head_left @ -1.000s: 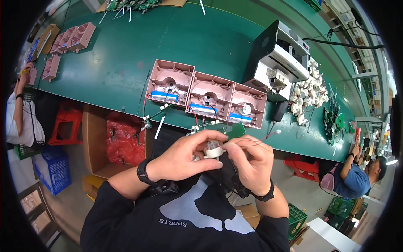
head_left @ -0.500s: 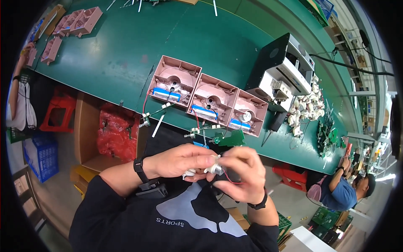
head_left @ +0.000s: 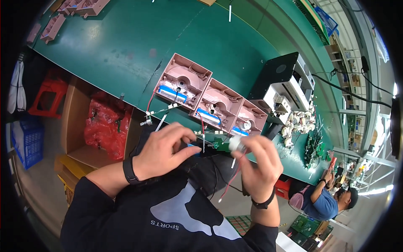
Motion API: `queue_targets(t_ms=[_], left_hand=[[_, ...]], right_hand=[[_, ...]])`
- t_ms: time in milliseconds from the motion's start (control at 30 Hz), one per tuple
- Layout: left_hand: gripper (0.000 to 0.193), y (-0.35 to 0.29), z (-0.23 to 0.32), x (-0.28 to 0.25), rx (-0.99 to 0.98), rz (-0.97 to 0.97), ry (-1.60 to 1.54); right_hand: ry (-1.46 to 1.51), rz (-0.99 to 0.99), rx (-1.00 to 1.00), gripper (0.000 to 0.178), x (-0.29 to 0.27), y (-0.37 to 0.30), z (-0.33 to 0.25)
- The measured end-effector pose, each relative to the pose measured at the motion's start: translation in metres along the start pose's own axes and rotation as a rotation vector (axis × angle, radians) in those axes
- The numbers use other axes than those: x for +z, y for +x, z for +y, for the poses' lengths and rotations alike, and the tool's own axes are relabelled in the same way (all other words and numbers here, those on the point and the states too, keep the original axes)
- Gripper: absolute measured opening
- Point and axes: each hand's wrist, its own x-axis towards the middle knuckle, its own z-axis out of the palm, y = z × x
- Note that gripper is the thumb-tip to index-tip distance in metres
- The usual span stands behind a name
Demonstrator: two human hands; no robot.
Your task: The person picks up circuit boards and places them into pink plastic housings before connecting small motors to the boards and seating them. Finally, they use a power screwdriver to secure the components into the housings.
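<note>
Fingers (head_left: 258,146) of the right hand (head_left: 262,174) pinch a small white part (head_left: 236,144) trailing a red wire (head_left: 229,185), near the row of pink housings (head_left: 216,95) on the green surface (head_left: 105,54). The left hand (head_left: 157,153) hovers to its left, thumb and fingers parted.

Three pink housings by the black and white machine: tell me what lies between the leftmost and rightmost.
In the head view, the middle pink housing lies between them, with a blue cylinder inside it.
</note>
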Motion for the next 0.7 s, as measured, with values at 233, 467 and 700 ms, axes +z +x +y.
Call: queue_targets(t_ms=[233,467,700], left_hand=[[0.040,0.010,-0.021,0.016,0.211,0.318,0.390],[0.034,0.012,-0.033,0.015,0.269,0.279,0.363],[0.032,0.002,-0.027,-0.001,0.174,0.271,0.190]], right_hand=[[-0.026,-0.095,0.178,0.035,0.000,0.026,-0.003],[-0.046,-0.225,0.189,0.033,0.006,0.037,0.006],[-0.146,-0.264,0.064,0.031,0.021,0.056,0.020]])
